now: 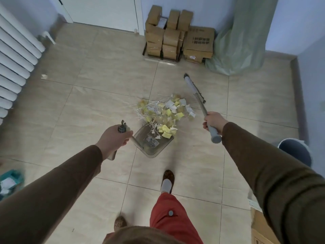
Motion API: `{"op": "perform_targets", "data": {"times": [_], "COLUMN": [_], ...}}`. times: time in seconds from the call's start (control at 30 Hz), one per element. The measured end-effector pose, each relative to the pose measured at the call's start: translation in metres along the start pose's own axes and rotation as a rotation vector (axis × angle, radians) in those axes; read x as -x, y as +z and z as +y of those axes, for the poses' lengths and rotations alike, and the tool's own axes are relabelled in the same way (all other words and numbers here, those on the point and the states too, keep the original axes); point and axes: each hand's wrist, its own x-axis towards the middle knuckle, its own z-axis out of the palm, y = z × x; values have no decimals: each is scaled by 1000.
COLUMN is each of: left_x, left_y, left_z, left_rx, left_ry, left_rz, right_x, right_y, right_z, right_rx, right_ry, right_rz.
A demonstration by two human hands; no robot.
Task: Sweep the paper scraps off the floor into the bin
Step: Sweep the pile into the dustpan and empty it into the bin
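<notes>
Left hand (112, 138) grips dustpan (152, 141) handle, mouth tilted toward paper scraps (165, 111) piled between the hands. Right hand (213, 121) grips broom (195, 88), head beyond pile to pull inward. Bin (297, 152) behind right arm.

Dim, soft, even light; wide-angle edges bend, slight blur throughout.

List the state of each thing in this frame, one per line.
Left hand: closed on the dustpan handle.
Right hand: closed on the broom handle.
Dustpan: on the floor, a few scraps inside.
Broom: head beyond the pile.
Paper scraps: heaped at the dustpan's mouth.
Bin: open.
</notes>
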Motion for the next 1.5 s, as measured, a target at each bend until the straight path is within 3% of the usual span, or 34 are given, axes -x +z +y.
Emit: {"op": "perform_targets", "data": {"times": [0.17, 0.27, 0.4, 0.6, 1.03, 1.3, 1.5], "left_x": [-13, -16, -19, -23, -36, -38, -44], "left_y": [25, 38, 54, 66, 27, 9, -3], "left_z": [20, 32, 43, 45, 38, 27, 26], "left_rx": [65, 91, 94, 73, 112, 178, 123], "left_ry": [-8, -2, 21, 56, 27, -16, -33], "left_rz": [47, 67, 69, 46, 14, 63, 48], "right_x": [-63, -41, 19, 93, 179, 162, 43], "right_y": [8, 38, 70, 79, 3, 10, 27], "right_z": [2, 24, 54, 58, 51, 41, -20], "right_rx": [197, 228, 135, -32, -352, -229, 18], "right_ry": [93, 187, 247, 299, 479, 193, -1], "right_rz": [-28, -102, -193, -197, -321, -142, -109]}}
